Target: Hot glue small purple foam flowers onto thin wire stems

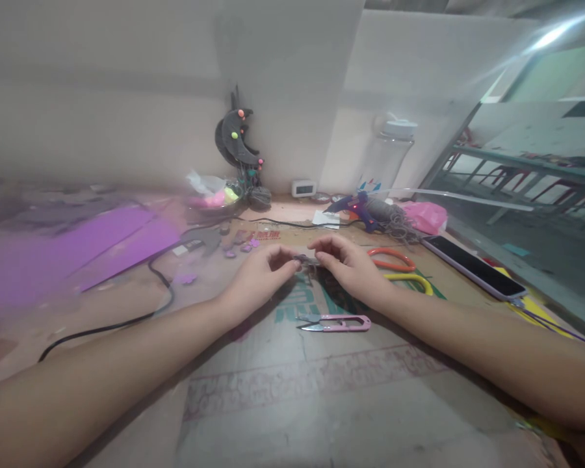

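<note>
Between my two hands runs a small tangle of grey yarn (309, 261), held above the cardboard-covered table. My left hand (266, 273) pinches its left end between thumb and forefinger. The right end is gripped by the thumb and fingertips of my right hand (344, 263). Just below, a pair of pink thread snips (344, 323) lies on the cardboard with its blades pointing left. Beside my right hand are the handles of scissors or similar tools, one orange (394, 259) and one yellow (412, 279). Fine detail of the yarn is blurred.
Purple sheets (121, 250) and a black cable (127, 320) lie at left. At the back are a grey moon-shaped ornament (241, 140), a small digital clock (303, 188), a glue gun (363, 209), a grey yarn ball (390, 214) and a clear bottle (387, 156). A phone (475, 266) lies right.
</note>
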A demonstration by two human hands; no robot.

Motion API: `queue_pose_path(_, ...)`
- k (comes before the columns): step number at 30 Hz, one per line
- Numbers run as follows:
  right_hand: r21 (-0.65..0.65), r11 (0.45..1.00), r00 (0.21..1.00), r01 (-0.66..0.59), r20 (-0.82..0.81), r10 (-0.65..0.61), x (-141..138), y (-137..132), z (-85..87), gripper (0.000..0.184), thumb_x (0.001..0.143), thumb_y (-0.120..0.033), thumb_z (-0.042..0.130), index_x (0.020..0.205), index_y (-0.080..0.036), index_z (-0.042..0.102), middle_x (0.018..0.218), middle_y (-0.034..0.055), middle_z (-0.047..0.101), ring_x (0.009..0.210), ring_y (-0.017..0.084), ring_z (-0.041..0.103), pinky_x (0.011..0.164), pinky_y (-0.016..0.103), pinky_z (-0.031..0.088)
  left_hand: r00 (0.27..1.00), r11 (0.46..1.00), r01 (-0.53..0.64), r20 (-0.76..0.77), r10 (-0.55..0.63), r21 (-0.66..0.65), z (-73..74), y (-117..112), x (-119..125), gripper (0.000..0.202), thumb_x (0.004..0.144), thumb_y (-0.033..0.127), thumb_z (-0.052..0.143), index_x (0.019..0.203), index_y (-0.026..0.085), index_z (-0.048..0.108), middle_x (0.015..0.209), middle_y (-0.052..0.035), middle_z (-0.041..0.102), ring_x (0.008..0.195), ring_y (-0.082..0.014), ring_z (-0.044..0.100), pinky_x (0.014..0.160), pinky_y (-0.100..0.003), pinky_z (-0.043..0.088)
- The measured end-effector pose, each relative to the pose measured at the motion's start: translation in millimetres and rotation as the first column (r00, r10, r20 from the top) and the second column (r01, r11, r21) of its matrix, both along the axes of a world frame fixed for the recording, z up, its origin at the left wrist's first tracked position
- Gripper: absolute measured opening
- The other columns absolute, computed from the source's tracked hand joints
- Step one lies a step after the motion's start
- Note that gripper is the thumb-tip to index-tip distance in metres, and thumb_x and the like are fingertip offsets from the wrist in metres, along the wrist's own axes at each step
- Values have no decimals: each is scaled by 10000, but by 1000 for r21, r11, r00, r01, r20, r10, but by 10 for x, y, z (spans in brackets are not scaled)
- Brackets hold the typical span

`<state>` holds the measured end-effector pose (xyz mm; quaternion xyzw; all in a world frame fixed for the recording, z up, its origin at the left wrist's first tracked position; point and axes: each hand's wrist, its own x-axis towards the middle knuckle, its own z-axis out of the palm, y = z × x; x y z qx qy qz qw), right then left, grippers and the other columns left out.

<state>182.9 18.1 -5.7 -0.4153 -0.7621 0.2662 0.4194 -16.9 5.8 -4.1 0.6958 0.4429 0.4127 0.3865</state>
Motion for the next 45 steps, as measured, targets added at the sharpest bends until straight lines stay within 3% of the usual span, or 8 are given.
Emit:
queue_pose_path(5,-54,999,999,-4,45,7,-38,-71,88,188,881,-350,578,949,-190,650,821,24,679,741,165,611,677,289,471,1000,1000,-4,-11,4,-1,10,-8,0,160,835,316,618,868,167,664,826,-41,700,745,-166,630,674,-276,471)
queue_pose_path(14,35,999,985,6,172,-12,-55,-69,64,140,871,-293,597,839,-206,702,773,17,728,724,177,646,668,283,473,997,997,81,11,-81,3,15,-25,7,175,844,336,628,911,184,682,895,-32,727,798,-169,656,711,-272,496)
queue_pose_path(21,37,999,987,-5,162,-1,-46,-79,82,146,876,-303,598,834,-200,691,766,10,717,716,165,633,664,270,458,998,998,61,34,-60,-26,16,-22,3,218,852,379,614,823,169,666,825,-42,721,731,-165,647,669,-276,488)
queue_pose_path(28,42,997,981,57,181,-64,-31,-92,98,269,926,-362,527,750,-193,640,653,-5,641,632,148,582,602,260,418,999,1000,-9,41,10,-17,8,-25,-4,179,842,348,634,838,171,665,825,-44,718,758,-171,651,693,-282,486)
queue_pose_path(37,99,982,955,-163,264,132,-46,-136,85,250,941,-276,499,752,-186,635,691,2,658,655,135,595,644,241,432,1000,1000,-31,3,31,2,48,-29,6,169,843,318,618,837,156,667,807,-43,700,750,-171,632,702,-292,476)
queue_pose_path(45,100,981,938,-167,324,127,-58,-116,55,218,932,-273,522,785,-184,657,748,14,689,701,142,607,659,245,424,1000,1000,-15,23,15,-1,25,-12,3,170,834,322,626,858,159,667,825,-46,702,761,-173,634,702,-295,474)
